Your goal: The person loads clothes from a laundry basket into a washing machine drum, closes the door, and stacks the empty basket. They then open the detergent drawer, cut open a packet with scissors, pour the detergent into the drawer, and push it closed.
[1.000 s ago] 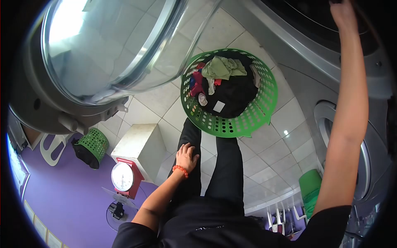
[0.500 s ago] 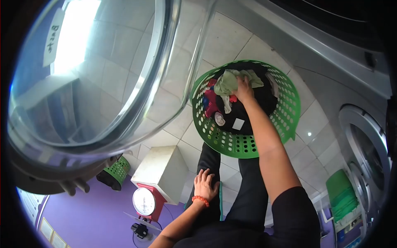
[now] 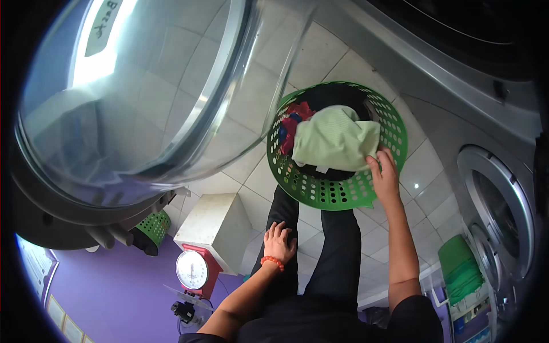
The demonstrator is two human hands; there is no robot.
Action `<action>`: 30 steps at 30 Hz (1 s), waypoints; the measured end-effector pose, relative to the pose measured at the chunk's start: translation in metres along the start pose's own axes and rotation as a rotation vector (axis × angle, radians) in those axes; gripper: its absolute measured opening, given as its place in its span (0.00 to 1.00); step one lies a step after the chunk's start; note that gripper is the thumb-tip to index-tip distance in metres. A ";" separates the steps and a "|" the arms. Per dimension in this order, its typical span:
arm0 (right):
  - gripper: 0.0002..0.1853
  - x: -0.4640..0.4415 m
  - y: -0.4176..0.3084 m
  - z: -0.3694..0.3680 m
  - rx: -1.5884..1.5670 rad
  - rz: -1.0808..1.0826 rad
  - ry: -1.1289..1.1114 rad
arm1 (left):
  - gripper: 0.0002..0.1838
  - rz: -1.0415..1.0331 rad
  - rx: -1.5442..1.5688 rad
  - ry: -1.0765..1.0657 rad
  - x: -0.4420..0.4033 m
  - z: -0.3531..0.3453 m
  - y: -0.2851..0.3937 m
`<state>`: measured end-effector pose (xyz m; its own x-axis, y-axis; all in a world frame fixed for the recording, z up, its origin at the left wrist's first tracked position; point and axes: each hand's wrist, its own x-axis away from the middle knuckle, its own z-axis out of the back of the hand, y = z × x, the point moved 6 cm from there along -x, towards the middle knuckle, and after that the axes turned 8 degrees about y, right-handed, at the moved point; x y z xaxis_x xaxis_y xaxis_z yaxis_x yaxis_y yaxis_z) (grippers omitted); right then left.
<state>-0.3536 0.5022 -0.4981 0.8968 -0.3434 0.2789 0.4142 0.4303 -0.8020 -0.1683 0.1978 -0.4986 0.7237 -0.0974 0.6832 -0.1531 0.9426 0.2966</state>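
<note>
A pale green ribbed garment [image 3: 337,137] lies bunched up over the dark clothes in a round green laundry basket [image 3: 337,197]. My right hand [image 3: 385,171] is closed on the garment's right edge, thumb and fingers pinching it by the basket's rim. Red and blue cloth [image 3: 293,123] shows to the left of the garment, and dark clothes [image 3: 337,93] show behind it. My left hand [image 3: 279,243], with an orange bead bracelet at the wrist, rests on my left leg, fingers stretched out and holding nothing.
A clear round machine door [image 3: 154,114] hangs wide at the left, close to the basket. Grey front-loading machines [image 3: 497,194] line the right. A red dial scale [image 3: 197,270] stands beside a white block [image 3: 214,226], with another green basket [image 3: 153,228] further left.
My right hand has shifted right and towards me, drawing on the green garment. The garment is now spread wider over the other clothes. My left hand stays on my leg.
</note>
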 end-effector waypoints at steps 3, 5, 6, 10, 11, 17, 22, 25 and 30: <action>0.06 0.007 -0.063 0.012 0.090 0.196 -0.006 | 0.19 0.003 0.009 0.016 -0.004 0.000 -0.002; 0.07 0.024 -0.055 0.006 0.041 0.199 -0.015 | 0.18 0.013 0.014 0.013 -0.002 0.001 -0.003; 0.07 0.025 -0.041 0.003 0.043 0.207 -0.011 | 0.18 0.011 0.017 0.018 -0.003 0.002 -0.003; 0.08 0.021 -0.020 0.026 0.432 0.193 0.001 | 0.18 0.019 0.052 0.020 -0.006 0.002 -0.005; 0.08 0.024 -0.034 0.045 0.454 0.293 0.169 | 0.18 0.013 0.056 0.020 -0.004 0.003 -0.004; 0.12 0.030 -0.031 0.055 0.218 0.076 0.033 | 0.17 -0.004 0.049 0.025 -0.003 -0.001 -0.006; 0.10 0.066 -0.018 0.030 0.107 -0.193 -0.070 | 0.15 -0.010 0.043 0.045 0.003 -0.005 -0.007; 0.11 0.050 -0.071 0.038 0.023 -0.240 -0.300 | 0.15 -0.039 0.069 0.087 -0.005 -0.009 -0.009; 0.09 -0.008 -0.049 0.032 -0.483 -0.647 -0.456 | 0.13 0.004 0.060 0.090 -0.003 -0.010 -0.007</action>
<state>-0.3760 0.5108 -0.4440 0.5304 0.0103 0.8477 0.8377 -0.1598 -0.5222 -0.1632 0.1945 -0.5095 0.7802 -0.0622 0.6224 -0.1940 0.9219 0.3354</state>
